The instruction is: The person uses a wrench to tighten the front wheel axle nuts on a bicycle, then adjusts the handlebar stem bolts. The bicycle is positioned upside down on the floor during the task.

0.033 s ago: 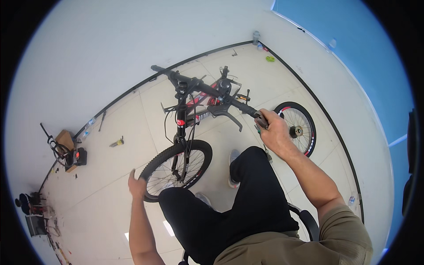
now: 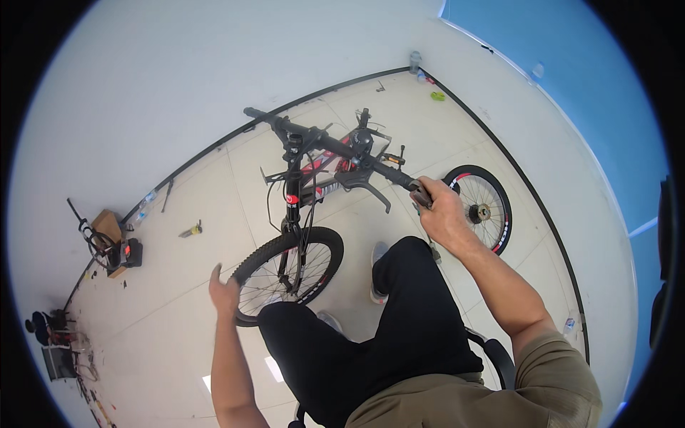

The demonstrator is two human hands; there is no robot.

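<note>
A black and red bicycle frame with its handlebar (image 2: 332,145) and front wheel (image 2: 303,264) stands before me, tilted toward the right. My right hand (image 2: 444,210) is closed around the handlebar's right end, where a dark metallic part shows between thumb and fingers. The brake lever (image 2: 371,187) hangs just left of that hand. Beside the tyre's left edge is my left hand (image 2: 225,291), fingers apart; whether it touches the rubber I cannot tell. My knee hides the lower part of the wheel.
A loose rear wheel (image 2: 481,212) with its sprockets lies to the right of my hand. At the left wall are an open cardboard box (image 2: 108,227) and a black case (image 2: 130,255). A yellow-handled tool (image 2: 191,229) lies on the tiles. A chair (image 2: 61,360) stands far left.
My left hand has shifted slightly upward along the tyre's left side. My right hand keeps its hold on the handlebar, and the bicycle stays in place.
</note>
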